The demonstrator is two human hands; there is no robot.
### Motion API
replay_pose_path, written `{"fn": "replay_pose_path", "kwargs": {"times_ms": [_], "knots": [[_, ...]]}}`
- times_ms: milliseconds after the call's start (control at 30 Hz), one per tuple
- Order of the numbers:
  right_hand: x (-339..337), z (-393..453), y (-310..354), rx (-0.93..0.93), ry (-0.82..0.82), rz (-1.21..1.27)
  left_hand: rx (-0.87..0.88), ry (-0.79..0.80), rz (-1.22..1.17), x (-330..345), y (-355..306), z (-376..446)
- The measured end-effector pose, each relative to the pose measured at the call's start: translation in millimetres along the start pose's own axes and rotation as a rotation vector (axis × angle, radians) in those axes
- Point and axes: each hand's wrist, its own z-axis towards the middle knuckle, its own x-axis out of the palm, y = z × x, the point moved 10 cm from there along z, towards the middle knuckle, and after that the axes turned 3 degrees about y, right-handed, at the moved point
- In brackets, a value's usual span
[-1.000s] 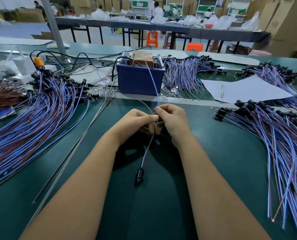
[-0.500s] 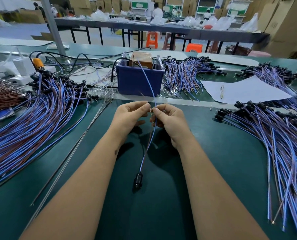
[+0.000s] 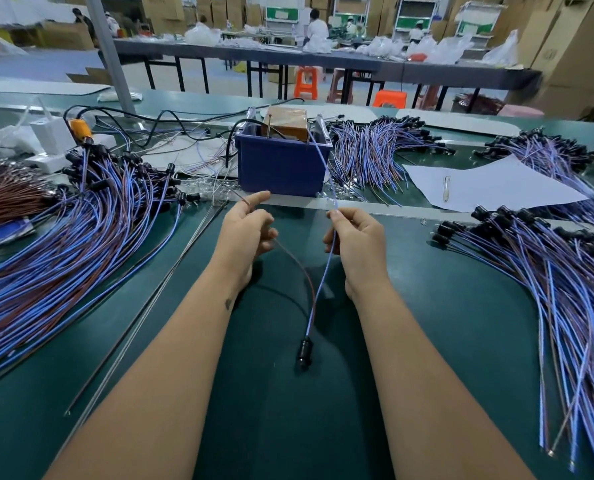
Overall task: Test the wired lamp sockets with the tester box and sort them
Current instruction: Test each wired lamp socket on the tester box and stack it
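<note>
Holding one lead apiece, the two hands hover above the dark green table mat point(image 3: 462, 323), set apart from each other. The left hand point(image 3: 245, 233) pinches the thin brown wire point(image 3: 297, 263) between thumb and forefinger, the bare tip poking out past the fingers toward the blue plastic tester box point(image 3: 281, 164). The right hand point(image 3: 356, 242) pinches the thin blue wire point(image 3: 323, 282) the same way, and that wire runs on upward to the top edge of the box (whether its end touches a contact there I cannot tell). Both wires drop and meet below the hands, joining at the small black lamp socket point(image 3: 305, 348), which lies on the mat between the forearms.

A large fan of blue and brown wired sockets point(image 3: 63, 244) lies on the mat to the left, its black socket ends pointing away from the person. A second such pile point(image 3: 565, 271) spreads on the right, sockets toward the centre. A smaller bundle point(image 3: 375, 154) sits just right of the box, beside a white sheet of paper point(image 3: 489, 185). Two long thin rods point(image 3: 143, 310) lie diagonally on the mat left of the left forearm.
</note>
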Motion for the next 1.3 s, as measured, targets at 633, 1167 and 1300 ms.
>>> {"fn": "replay_pose_path", "kwargs": {"times_ms": [633,1167,1300], "knots": [[2.5,13.6,-12.4,-0.021,-0.026,-0.266,0.279,-0.172,0.780,-16.2,-20.6,14.5],[11.6,9.3,-12.6,-0.016,0.056,-0.339,0.267,-0.154,0.757,-18.9,-21.5,15.2],[11.9,9.5,-13.4,-0.011,0.062,-0.340,0.288,-0.187,0.736,-21.4,-25.4,14.8]]}}
